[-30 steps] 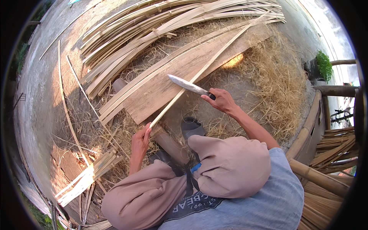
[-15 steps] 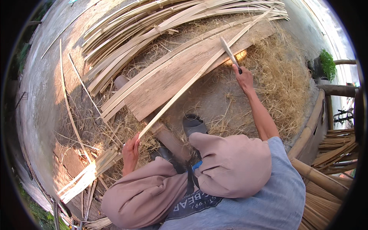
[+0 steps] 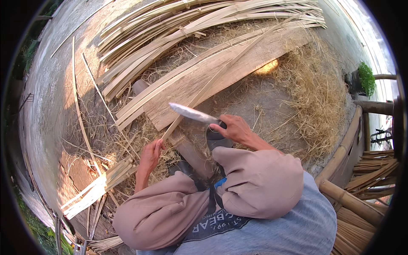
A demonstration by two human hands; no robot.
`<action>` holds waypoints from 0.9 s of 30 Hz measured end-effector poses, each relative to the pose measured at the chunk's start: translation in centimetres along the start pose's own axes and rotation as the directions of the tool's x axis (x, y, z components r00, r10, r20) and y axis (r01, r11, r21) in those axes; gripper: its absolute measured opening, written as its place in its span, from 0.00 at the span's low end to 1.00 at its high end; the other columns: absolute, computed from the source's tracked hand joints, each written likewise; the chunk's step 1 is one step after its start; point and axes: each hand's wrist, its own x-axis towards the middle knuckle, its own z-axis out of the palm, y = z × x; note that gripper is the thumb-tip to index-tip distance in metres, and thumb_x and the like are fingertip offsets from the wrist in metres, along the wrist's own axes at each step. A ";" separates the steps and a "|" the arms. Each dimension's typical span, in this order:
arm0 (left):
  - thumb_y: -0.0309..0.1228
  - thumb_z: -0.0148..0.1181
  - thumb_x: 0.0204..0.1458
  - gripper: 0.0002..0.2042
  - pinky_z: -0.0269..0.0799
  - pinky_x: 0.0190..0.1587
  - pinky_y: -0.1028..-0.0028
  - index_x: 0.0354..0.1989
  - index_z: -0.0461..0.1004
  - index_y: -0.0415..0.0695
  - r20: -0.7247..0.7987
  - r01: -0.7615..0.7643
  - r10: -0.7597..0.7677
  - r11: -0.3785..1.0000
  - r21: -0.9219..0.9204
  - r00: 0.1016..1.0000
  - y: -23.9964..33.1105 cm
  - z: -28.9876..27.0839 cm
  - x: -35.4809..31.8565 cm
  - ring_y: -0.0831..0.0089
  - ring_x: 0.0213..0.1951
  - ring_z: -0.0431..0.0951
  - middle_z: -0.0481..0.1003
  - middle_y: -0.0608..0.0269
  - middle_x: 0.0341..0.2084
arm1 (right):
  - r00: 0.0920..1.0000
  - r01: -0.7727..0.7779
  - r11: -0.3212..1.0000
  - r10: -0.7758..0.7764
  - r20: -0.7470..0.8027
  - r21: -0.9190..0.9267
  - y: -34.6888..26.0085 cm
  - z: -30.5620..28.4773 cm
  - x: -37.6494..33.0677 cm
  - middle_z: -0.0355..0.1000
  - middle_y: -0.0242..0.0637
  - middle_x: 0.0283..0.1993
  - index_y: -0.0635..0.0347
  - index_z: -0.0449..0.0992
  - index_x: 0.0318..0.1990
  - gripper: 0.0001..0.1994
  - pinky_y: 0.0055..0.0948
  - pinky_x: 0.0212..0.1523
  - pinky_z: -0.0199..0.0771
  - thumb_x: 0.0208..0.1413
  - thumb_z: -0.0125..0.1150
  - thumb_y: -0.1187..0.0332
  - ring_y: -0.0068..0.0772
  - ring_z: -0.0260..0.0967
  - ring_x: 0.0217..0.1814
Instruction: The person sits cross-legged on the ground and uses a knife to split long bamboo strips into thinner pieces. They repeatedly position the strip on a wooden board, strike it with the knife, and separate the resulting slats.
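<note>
A long, thin bamboo strip (image 3: 211,82) slants across a wide wooden board (image 3: 187,93), its far end toward the upper right. My left hand (image 3: 149,155) is closed on the near end of this strip, just off the board's near left corner. In my right hand (image 3: 235,128) is a knife (image 3: 193,113) with a dark handle. Its pale blade points left and lies over the strip near my left hand; I cannot tell whether the two touch. Two or more pale strips (image 3: 131,111) lie along the board's far left edge.
A big pile of bamboo strips (image 3: 170,36) lies beyond the board. Curly shavings (image 3: 316,102) are heaped on the right. A short bundle of strips (image 3: 100,187) rests at the lower left. Bamboo poles (image 3: 346,197) form a rail on the right, with more strips behind.
My right hand has drawn the knife from the upper right back toward me, and the blade has swung to point left. My left hand with the strip's end has moved up slightly.
</note>
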 end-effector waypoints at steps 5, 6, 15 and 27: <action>0.41 0.48 0.73 0.20 0.55 0.25 0.71 0.31 0.76 0.41 -0.077 -0.042 0.050 0.994 0.100 0.996 0.1 0.3 0.0 0.79 0.20 0.57 0.56 0.69 0.14 | 0.791 -0.417 0.909 0.358 -0.497 -0.010 12.6 -9.5 6.8 0.71 0.54 0.20 0.67 0.75 0.26 0.37 0.52 0.32 0.70 0.65 0.53 0.35 0.55 0.74 0.26; 0.40 0.48 0.73 0.20 0.55 0.25 0.71 0.31 0.76 0.41 -0.069 -0.019 0.025 0.996 0.088 0.997 0.1 0.1 0.0 0.78 0.20 0.57 0.56 0.68 0.14 | 0.782 -0.425 0.904 0.389 -0.486 0.040 13.1 -9.7 7.4 0.71 0.55 0.20 0.68 0.75 0.26 0.37 0.52 0.32 0.70 0.65 0.53 0.35 0.56 0.74 0.26; 0.47 0.47 0.73 0.23 0.57 0.24 0.74 0.31 0.77 0.43 0.109 0.104 -0.100 0.994 -0.034 0.989 -4.6 -5.1 -4.3 0.80 0.19 0.62 0.64 0.71 0.15 | 0.983 0.055 0.976 -0.090 -0.158 -0.209 5.6 -2.9 3.9 0.69 0.49 0.18 0.63 0.74 0.30 0.31 0.50 0.30 0.72 0.63 0.60 0.38 0.55 0.75 0.26; 0.57 0.51 0.69 0.28 0.48 0.18 0.79 0.29 0.78 0.43 0.353 0.377 -0.270 0.881 -0.284 0.896 -2.3 -6.1 1.0 0.85 0.16 0.54 0.60 0.78 0.14 | 0.992 -0.106 0.992 0.111 -0.063 0.072 -0.4 1.6 2.2 0.74 0.56 0.23 0.65 0.77 0.31 0.33 0.50 0.33 0.73 0.64 0.58 0.37 0.61 0.76 0.29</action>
